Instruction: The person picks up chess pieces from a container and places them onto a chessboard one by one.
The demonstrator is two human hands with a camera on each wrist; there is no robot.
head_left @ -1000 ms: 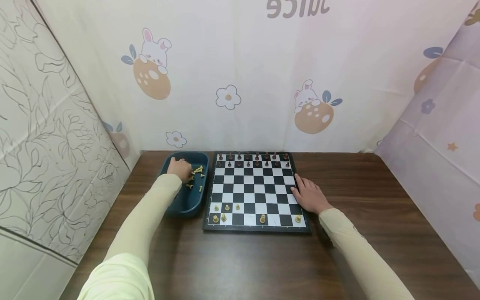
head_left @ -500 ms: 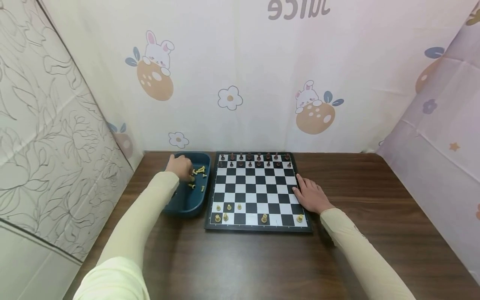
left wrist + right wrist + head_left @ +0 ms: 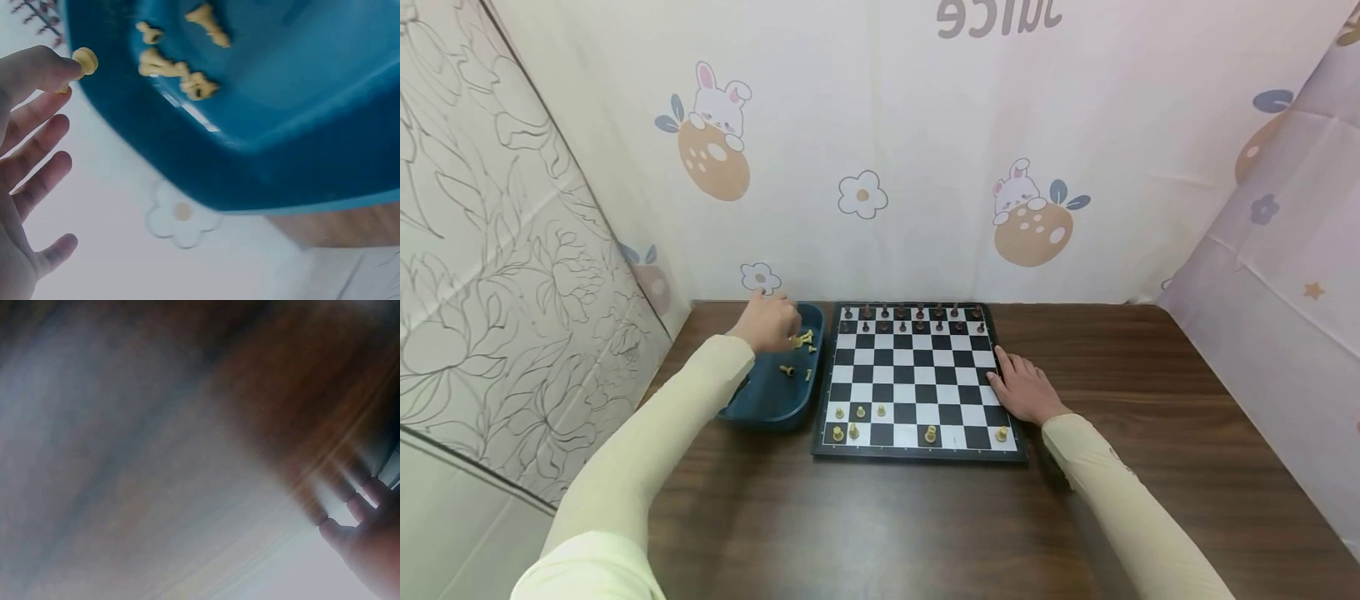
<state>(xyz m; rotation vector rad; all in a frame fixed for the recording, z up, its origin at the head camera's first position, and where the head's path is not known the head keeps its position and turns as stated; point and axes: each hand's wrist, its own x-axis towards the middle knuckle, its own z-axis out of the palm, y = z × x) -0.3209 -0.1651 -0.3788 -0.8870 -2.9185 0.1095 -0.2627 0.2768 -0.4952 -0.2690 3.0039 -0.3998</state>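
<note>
My left hand (image 3: 767, 323) is raised over the far end of the blue tray (image 3: 771, 421), left of the chessboard. Thumb and index finger pinch a pale yellow chess piece (image 3: 86, 60) by its body, its round base pointing out, while the other fingers stay spread. Several more pale yellow chess pieces (image 3: 199, 85) lie in the tray. My right hand (image 3: 1028, 390) rests with straight fingers on the right edge of the black-and-white chessboard (image 3: 922, 392). In the right wrist view, the fingertips (image 3: 331, 526) touch a blurred surface.
Dark red pieces (image 3: 920, 313) fill the two far rows of the board. On the near side stand three small yellow pawns (image 3: 861, 411) and several taller yellow pieces (image 3: 931, 433). Brown wooden table (image 3: 865, 525) surrounds everything; a patterned curtain (image 3: 925, 125) hangs behind.
My left hand has lifted from among the pieces in the tray and moved slightly up toward its far end with a chess piece. The right hand stays on the board edge.
</note>
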